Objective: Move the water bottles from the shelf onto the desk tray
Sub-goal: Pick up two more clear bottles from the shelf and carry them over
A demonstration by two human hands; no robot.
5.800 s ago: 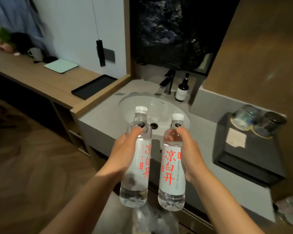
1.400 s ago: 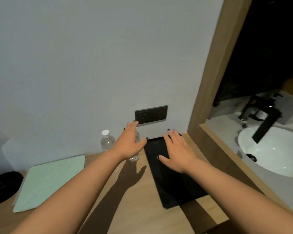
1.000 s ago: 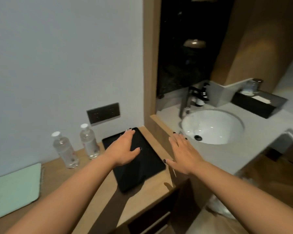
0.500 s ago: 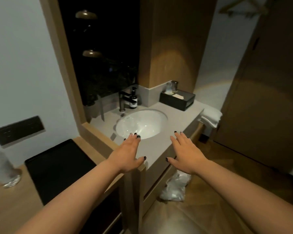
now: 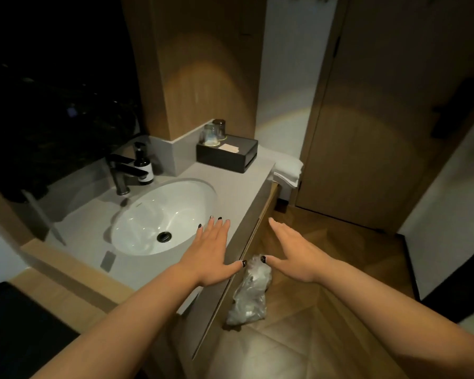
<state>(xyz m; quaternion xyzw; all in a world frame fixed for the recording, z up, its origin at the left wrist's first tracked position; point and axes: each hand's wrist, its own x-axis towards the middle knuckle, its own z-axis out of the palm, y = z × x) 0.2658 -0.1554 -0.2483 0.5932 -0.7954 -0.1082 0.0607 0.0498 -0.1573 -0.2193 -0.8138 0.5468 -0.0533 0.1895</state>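
My left hand hovers flat and empty over the front edge of the grey sink counter, fingers spread. My right hand is held out empty over the wooden floor, just past the counter's front. A corner of the black desk tray shows at the lower left. No water bottle is in view. A clear plastic bag lies on the floor below my hands, against the cabinet front.
A white basin with a black tap and a dark soap bottle fills the counter. A black box carrying two glasses stands at the back. Folded white towels sit at the counter's right end, beside a wooden door.
The two bottles were set down on the desk left of the tray. My view has since swung right, from the desk to the sink, and both empty hands moved along with it.
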